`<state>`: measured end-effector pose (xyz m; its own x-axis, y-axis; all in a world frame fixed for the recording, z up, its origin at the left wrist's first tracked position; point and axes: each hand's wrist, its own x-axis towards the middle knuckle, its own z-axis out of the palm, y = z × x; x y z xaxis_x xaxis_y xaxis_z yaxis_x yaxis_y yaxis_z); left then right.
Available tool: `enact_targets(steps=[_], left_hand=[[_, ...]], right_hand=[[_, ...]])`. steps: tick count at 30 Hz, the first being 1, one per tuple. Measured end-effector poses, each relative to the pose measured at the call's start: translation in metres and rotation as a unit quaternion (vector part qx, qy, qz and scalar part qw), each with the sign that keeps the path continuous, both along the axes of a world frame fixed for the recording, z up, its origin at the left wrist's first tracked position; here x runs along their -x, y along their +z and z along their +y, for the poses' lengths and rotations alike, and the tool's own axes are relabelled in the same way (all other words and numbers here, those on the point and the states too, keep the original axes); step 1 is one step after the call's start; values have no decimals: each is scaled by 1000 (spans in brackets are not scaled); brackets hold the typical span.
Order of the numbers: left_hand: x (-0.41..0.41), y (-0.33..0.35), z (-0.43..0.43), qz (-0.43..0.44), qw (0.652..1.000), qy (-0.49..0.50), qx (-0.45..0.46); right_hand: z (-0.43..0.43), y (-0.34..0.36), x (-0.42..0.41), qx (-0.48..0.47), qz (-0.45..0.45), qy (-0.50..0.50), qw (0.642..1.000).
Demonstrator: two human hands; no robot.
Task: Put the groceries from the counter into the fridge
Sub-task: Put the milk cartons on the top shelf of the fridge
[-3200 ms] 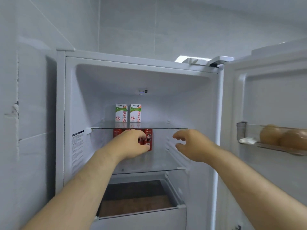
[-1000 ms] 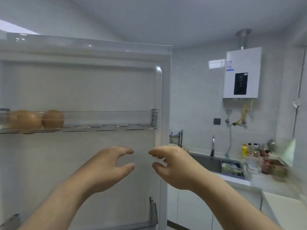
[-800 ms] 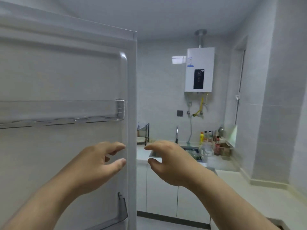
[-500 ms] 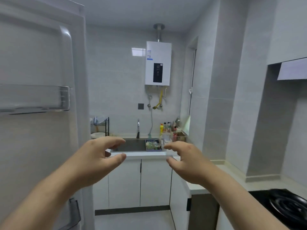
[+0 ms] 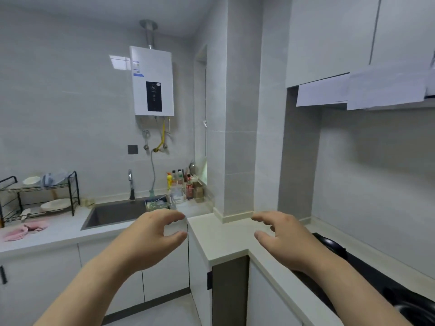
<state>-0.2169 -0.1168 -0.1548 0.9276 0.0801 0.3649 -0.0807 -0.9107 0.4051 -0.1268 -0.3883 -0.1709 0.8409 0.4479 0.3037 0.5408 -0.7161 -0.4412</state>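
Mostly blurred: water heater label above counter.

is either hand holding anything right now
No, the left hand and the right hand both hover in front of the counter with loosely curved fingers and nothing in them.

Head view faces the counter corner, seemingly from nearby.

The kitchen was evenly lit in cool, diffuse white. A bright rectangular glare sat on the wall tiles beside the water heater, and soft shadow spread under the range hood. Straight lines bowed toward the edges. The stove was blurred, while the left hand and right hand were sharper.
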Motion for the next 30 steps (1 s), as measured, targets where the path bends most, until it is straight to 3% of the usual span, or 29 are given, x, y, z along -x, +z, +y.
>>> enact_targets(steps=[14,22,30], left_hand=[[-96,-24,-136,47,990,-128,41],[-140,-50,-230,73,971,-224,29],[-175,-71,-308,118,943,-310,-1]], right_hand=[[-181,-40,-19,-83,60,-170,980],[-276,-60,4,-68,60,-269,959],[-340,-76,31,5,71,-358,931]])
